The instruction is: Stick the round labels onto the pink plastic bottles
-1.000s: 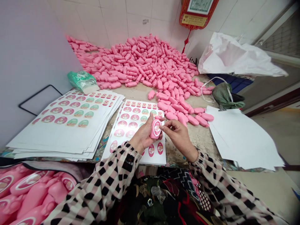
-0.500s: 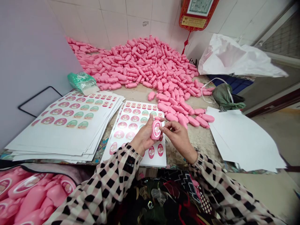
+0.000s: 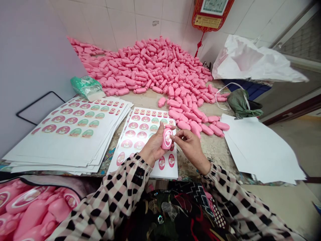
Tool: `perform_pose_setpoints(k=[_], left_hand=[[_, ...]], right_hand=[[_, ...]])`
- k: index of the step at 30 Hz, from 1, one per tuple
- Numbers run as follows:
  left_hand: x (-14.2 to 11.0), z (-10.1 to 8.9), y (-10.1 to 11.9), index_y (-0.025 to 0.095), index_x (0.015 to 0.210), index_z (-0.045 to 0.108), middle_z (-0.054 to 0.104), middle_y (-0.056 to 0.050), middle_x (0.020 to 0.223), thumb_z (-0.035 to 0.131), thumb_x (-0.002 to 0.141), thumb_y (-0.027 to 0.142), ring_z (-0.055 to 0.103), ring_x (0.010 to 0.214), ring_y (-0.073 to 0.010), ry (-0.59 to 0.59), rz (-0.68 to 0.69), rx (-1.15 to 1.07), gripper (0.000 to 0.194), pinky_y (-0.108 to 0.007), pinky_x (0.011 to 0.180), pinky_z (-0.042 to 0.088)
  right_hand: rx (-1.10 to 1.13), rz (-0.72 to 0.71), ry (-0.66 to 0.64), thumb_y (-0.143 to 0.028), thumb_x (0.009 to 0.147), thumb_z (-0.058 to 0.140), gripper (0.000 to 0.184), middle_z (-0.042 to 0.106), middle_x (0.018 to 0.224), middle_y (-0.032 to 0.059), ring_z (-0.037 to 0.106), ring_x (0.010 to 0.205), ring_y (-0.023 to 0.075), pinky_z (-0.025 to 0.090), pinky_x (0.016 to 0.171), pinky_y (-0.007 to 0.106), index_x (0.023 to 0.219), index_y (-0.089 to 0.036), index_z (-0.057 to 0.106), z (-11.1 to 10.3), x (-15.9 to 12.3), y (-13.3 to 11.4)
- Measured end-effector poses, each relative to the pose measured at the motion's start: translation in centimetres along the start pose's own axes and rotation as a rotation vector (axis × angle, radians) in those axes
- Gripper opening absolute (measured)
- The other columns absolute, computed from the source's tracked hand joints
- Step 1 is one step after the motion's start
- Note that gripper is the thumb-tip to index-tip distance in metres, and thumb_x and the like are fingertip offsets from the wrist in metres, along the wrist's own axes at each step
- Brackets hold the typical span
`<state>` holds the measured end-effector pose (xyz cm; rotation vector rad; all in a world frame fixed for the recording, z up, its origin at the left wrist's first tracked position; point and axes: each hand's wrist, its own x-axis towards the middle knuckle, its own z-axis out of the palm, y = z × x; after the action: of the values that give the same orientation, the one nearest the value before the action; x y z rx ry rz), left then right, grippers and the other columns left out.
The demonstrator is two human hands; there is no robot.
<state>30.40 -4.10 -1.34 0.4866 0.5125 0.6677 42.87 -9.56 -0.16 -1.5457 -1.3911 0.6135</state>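
My left hand (image 3: 155,147) is wrapped around a small pink plastic bottle (image 3: 166,146), held upright above a sticker sheet (image 3: 151,170). On the bottle's front is an oval pink sticker (image 3: 168,136) with a white border. My right hand (image 3: 192,147) has its fingers curled in, with thumb and forefinger at the sticker's right edge; the fingertips partly cover that spot. Beneath my hands, the sheet carries rows of pink and green printed stickers, several oval ones near its lower right.
A large heap of pink bottles (image 3: 150,63) fills the table's back. Stacked sticker sheets (image 3: 57,150) lie left, under a green plastic packet (image 3: 87,87). White sheets (image 3: 258,150) lie right, near a dark green pouch (image 3: 240,103). Labelled bottles fill a bag (image 3: 82,185) at lower left.
Both hands and the bottle stay almost in place, with the right fingers still at the sticker's edge. The view has shifted very slightly.
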Motion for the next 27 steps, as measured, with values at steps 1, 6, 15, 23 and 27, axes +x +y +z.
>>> perform_pose_setpoints(k=[1, 6, 15, 23, 27], left_hand=[[0.0, 0.0, 0.0, 0.016, 0.106, 0.058, 0.057, -0.003, 0.065, 0.040, 0.082, 0.061, 0.052, 0.048, -0.0106, 0.001, -0.001, 0.001, 0.054, -0.022, 0.045, 0.043], [-0.3, 0.2, 0.1, 0.018, 0.107, 0.057, 0.056, -0.002, 0.068, 0.045, 0.079, 0.062, 0.052, 0.050, -0.0105, 0.035, -0.002, 0.004, 0.054, -0.025, 0.049, 0.046], [-2.1, 1.1, 1.2, 0.025, 0.112, 0.050, 0.058, 0.000, 0.085, 0.067, 0.070, 0.012, 0.061, 0.071, -0.0122, 0.012, -0.098, 0.185, 0.047, -0.035, 0.071, 0.052], [-2.6, 1.3, 0.8, 0.021, 0.100, 0.043, 0.060, -0.004, 0.087, 0.059, 0.070, 0.010, 0.067, 0.067, -0.0186, -0.078, -0.194, 0.417, 0.036, -0.036, 0.064, 0.054], [-2.8, 1.7, 0.5, 0.019, 0.096, 0.041, 0.061, -0.005, 0.084, 0.055, 0.074, 0.014, 0.066, 0.066, -0.0178, -0.096, -0.137, 0.340, 0.027, -0.036, 0.067, 0.054]], right_hand=[[0.000, 0.002, -0.001, -0.044, 0.075, 0.062, 0.025, 0.061, 0.067, -0.0002, 0.051, 0.057, 0.0124, 0.040, 0.056, 0.026, 0.069, -0.020, 0.060, 0.0, 0.0, 0.0], [-0.003, 0.008, -0.002, -0.043, 0.075, 0.062, 0.024, 0.061, 0.066, -0.0005, 0.052, 0.057, 0.0124, 0.041, 0.056, 0.026, 0.069, -0.020, 0.060, -0.1, -0.1, -0.1], [-0.085, -0.038, -0.001, -0.040, 0.077, 0.061, 0.020, 0.062, 0.074, 0.0006, 0.055, 0.067, 0.0139, 0.042, 0.060, 0.027, 0.073, -0.021, 0.061, -1.1, -0.4, 0.5], [-0.166, -0.110, -0.118, -0.041, 0.082, 0.056, 0.020, 0.063, 0.078, 0.0006, 0.056, 0.074, 0.0147, 0.042, 0.067, 0.028, 0.079, -0.022, 0.062, -2.5, -1.5, 0.6], [-0.234, -0.132, -0.089, -0.038, 0.084, 0.053, 0.018, 0.063, 0.082, 0.0016, 0.055, 0.076, 0.0153, 0.041, 0.070, 0.029, 0.082, -0.023, 0.064, -4.2, -1.9, 0.2]])
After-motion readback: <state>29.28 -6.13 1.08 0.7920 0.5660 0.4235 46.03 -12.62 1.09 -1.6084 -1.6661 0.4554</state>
